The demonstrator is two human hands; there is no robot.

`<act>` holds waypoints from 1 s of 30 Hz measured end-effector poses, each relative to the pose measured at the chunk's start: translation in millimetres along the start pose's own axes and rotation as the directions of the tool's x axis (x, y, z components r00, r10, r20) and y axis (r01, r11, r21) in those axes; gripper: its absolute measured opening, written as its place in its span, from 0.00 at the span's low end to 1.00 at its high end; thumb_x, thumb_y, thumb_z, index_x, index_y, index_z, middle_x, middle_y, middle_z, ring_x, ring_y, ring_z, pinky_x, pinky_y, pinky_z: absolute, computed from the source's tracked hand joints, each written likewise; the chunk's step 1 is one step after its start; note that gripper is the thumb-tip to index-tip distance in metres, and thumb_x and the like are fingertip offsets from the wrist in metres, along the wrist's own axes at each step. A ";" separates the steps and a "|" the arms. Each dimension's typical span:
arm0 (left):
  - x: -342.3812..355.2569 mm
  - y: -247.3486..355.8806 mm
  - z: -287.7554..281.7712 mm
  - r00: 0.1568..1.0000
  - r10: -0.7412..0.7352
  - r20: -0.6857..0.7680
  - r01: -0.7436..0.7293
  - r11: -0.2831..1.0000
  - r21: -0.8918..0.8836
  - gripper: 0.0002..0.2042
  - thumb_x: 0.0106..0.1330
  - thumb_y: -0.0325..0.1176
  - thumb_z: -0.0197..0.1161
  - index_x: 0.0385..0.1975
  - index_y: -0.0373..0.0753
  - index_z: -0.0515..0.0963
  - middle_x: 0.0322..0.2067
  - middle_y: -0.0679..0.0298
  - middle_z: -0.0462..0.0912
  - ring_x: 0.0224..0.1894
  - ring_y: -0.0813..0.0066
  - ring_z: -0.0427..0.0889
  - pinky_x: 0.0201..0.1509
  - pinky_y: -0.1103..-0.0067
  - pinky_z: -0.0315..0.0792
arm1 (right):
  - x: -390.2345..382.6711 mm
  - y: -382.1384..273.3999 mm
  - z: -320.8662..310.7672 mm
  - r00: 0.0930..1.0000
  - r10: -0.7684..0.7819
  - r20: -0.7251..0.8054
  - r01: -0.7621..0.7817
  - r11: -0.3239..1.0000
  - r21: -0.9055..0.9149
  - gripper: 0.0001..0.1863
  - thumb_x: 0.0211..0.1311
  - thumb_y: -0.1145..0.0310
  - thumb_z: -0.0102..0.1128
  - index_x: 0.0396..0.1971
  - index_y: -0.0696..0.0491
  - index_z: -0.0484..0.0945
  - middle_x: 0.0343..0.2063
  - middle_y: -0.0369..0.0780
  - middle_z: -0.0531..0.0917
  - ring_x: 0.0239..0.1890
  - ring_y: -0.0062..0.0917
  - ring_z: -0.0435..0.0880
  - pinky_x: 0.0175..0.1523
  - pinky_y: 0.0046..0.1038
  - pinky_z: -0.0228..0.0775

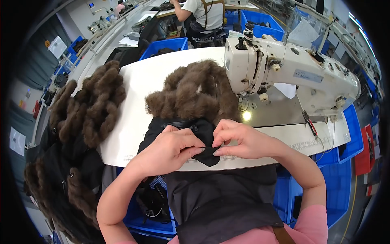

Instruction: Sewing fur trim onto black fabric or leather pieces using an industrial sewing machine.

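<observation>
left hand (170, 147): closed in a pinch on the black fabric piece (191, 136), fingertips meeting the right hand at the near edge of the worktop.
right hand (239, 140): fingers curled, thumb and forefinger gripping the same black fabric piece just right of the left hand; the two hands touch.
black fabric piece: lies on the near middle of the worktop (138, 81), its lower corner hanging just over the near edge; its far side joins the brown fur trim.
brown fur trim (195, 91): bunched just beyond the hands, reaching to the left side of the sewing machine.
sewing machine (288, 71): white, on the far right of the worktop, its head just right of the fur; a small lamp (246, 116) glows under it.
fur garment pile (87, 110): more brown fur with black cloth, draped over the left end of the worktop and down the left side.
dark apron (219, 199): across the person's lap, near the lower edge.
blue bins (162, 45): beyond the worktop and at the right and below.
other person (201, 14): seated at the far bench, back turned.
</observation>
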State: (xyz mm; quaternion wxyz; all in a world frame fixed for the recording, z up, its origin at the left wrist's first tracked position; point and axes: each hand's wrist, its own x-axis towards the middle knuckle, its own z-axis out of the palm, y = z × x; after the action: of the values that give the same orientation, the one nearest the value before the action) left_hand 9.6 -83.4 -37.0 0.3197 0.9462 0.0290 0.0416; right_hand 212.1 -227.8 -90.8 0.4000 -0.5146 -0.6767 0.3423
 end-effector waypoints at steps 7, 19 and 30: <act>5.5 -5.9 -2.3 0.991 -0.124 0.049 0.132 0.964 -0.233 0.05 0.65 0.25 0.61 0.36 0.32 0.80 0.28 0.61 0.82 0.26 0.76 0.78 0.29 0.81 0.69 | 9.9 4.0 -11.9 0.990 0.012 0.139 -0.020 0.998 0.056 0.13 0.59 0.64 0.67 0.36 0.59 0.80 0.39 0.38 0.75 0.38 0.23 0.79 0.43 0.26 0.73; -2.3 5.8 13.3 0.948 -0.279 -0.155 0.224 0.928 -0.299 0.09 0.55 0.22 0.69 0.35 0.38 0.80 0.25 0.71 0.78 0.21 0.86 0.68 0.38 0.84 0.66 | 11.6 -14.7 1.2 0.994 0.105 0.036 -0.104 0.994 -0.027 0.14 0.55 0.63 0.69 0.31 0.59 0.80 0.34 0.40 0.76 0.32 0.26 0.81 0.38 0.27 0.72; -11.0 -14.4 42.4 0.893 0.058 -0.447 -0.044 0.998 0.041 0.10 0.48 0.23 0.71 0.28 0.42 0.79 0.25 0.69 0.74 0.27 0.70 0.73 0.44 0.76 0.68 | 2.7 -16.9 25.7 0.929 -0.348 -0.123 0.167 0.696 -0.699 0.12 0.46 0.68 0.68 0.25 0.53 0.72 0.28 0.37 0.73 0.30 0.27 0.75 0.31 0.26 0.71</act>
State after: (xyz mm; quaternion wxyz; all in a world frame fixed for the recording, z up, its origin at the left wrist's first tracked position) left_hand 2.4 -98.4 -79.9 0.2891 0.9162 0.0776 0.2663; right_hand 181.5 -230.5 -87.0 0.3100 -0.5619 -0.7650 -0.0541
